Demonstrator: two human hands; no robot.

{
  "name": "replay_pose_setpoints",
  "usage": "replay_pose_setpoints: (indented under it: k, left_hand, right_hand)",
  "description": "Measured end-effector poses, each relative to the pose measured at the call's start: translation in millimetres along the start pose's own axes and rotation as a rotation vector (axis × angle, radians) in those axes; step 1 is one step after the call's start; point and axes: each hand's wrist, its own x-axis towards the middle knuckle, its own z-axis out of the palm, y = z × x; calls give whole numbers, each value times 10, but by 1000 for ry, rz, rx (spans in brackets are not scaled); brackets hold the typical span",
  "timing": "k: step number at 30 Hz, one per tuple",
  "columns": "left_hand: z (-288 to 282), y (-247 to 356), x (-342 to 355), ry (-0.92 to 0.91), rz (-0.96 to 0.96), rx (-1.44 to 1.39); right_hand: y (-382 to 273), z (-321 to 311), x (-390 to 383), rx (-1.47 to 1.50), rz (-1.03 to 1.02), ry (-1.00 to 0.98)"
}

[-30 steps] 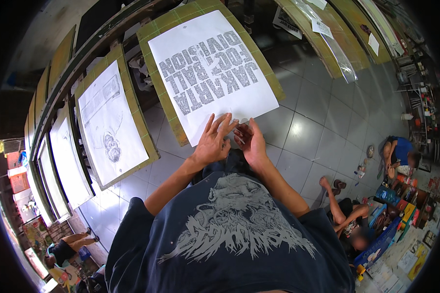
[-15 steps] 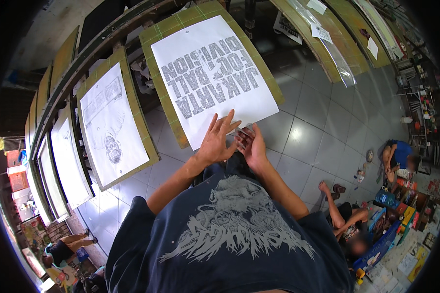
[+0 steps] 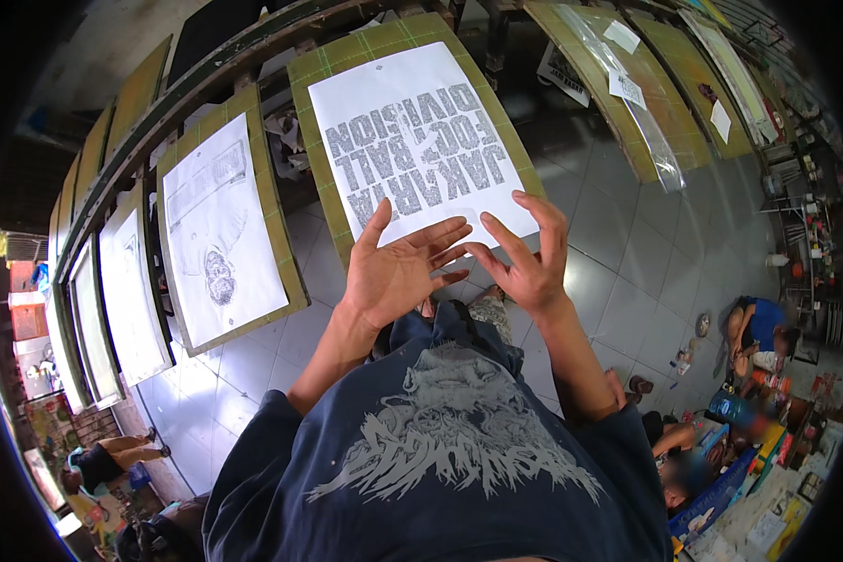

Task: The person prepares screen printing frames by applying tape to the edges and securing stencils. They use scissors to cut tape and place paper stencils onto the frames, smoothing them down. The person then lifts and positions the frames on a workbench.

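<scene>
The grey tiled floor [image 3: 609, 272] spreads under everything. Co-workers sit low at its edges: one in blue [image 3: 768, 323] at the far right, one in dark clothes [image 3: 674, 445] at the near right, one bare-legged person [image 3: 112, 459] at the near left.

Olive boards with green grid lines stand out from a rail along the far side. The middle board [image 3: 370, 51] lies straight ahead, the left board [image 3: 271, 187] is beside it, and the right board [image 3: 665, 122] is well apart, with a clear plastic strip [image 3: 651, 140] along its length.

The person's dark shirt [image 3: 459, 421], printed in grey, fills the near middle.

The printed sheet [image 3: 421, 140] lies on the middle board, its blocks of speckled grey lettering upside down to the wearer. A drawing sheet [image 3: 220, 225] with a grey face covers most of the left board.

The left hand [image 3: 393, 272] is palm up at the sheet's near edge, fingers loosely spread, thumb apart. The right hand [image 3: 529, 258] is over the near right corner, fingers bent and parted toward the left hand. Neither visibly grips anything; whether fingertips touch the paper I cannot tell.

Smallest, two white slips [image 3: 622, 36] lie on the right board.
</scene>
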Motion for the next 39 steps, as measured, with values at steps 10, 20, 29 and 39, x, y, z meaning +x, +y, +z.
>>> replay_pose_setpoints:
  k: [10,20,29,39]
  left_hand:
    - [-6,76,-98,-10,-19,14]
    - [-224,732,156,344,215,963]
    - [-792,2559,1921,804,663,1864]
    - [-820,3131,2804,800,103,2551]
  right_hand:
    - [110,99,260,109,-145,2]
    - [410,211,121,547,601,-461]
    - [538,438,-201,514,489,-866]
    - [769,489,-127,670,517,-979]
